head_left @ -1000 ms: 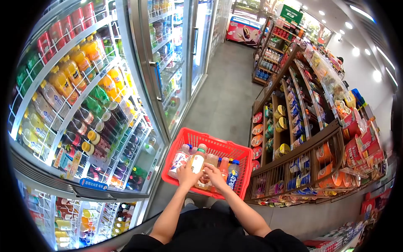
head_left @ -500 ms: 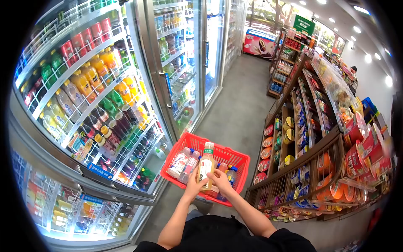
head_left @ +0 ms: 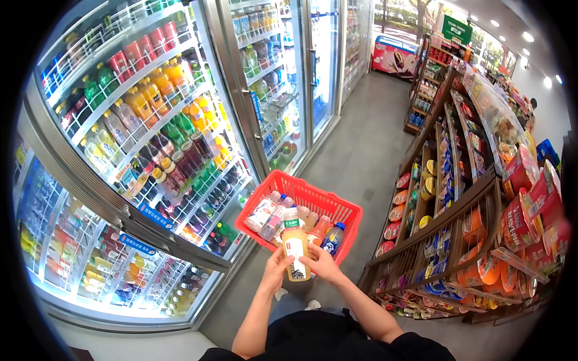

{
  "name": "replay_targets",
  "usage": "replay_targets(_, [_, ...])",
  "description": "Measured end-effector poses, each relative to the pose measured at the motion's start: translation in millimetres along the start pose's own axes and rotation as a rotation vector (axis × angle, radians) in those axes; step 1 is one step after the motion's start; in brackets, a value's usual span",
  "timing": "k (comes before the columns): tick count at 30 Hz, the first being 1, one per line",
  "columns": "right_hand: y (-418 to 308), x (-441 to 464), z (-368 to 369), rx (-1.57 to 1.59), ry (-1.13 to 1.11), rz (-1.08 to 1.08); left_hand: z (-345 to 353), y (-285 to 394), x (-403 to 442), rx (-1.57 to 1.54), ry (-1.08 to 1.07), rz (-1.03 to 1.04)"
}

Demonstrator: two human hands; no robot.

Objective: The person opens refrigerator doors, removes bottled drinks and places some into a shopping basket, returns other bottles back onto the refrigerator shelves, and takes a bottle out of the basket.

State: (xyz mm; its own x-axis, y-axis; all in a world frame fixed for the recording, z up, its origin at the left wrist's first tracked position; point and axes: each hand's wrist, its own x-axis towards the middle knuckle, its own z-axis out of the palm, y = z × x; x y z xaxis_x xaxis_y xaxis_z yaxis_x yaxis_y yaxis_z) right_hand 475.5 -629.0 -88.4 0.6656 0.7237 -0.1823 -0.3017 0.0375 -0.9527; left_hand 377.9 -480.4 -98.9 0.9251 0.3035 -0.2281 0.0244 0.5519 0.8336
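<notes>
My left hand [head_left: 274,271] and my right hand [head_left: 321,263] are both closed around a clear bottle of pale yellow drink [head_left: 296,245]. It has a pale cap, a green neck band and a white label, and its top leans away from me. The bottle is over the near edge of a red plastic basket [head_left: 338,210] and hides part of it. Inside the basket lie several bottles, among them a white-labelled bottle [head_left: 262,215], a reddish-orange bottle [head_left: 318,230] and a blue-capped bottle [head_left: 333,239]. What supports the basket is hidden.
Glass-fronted drink coolers [head_left: 153,108] line the left side. Wooden shelves [head_left: 445,256] with cup noodles and packets stand close on the right. A grey floor aisle [head_left: 367,132] runs between them towards a chest freezer [head_left: 394,57] at the back.
Both hands have drawn the bottle towards me, from over the basket's middle to its near edge. The view has shifted, and more of the basket's contents shows.
</notes>
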Motion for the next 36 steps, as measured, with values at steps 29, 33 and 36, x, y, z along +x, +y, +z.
replay_targets(29, [71, 86, 238, -0.049, -0.628, 0.088, -196, 72, -134, 0.157, 0.523, 0.279])
replay_targets(33, [44, 126, 300, -0.093, -0.723, 0.021, -233, 133, -140, 0.229, 0.524, 0.387])
replay_targets(36, [26, 155, 345, -0.096, -0.784, -0.002, -260, 178, -142, 0.302, 0.556, 0.472])
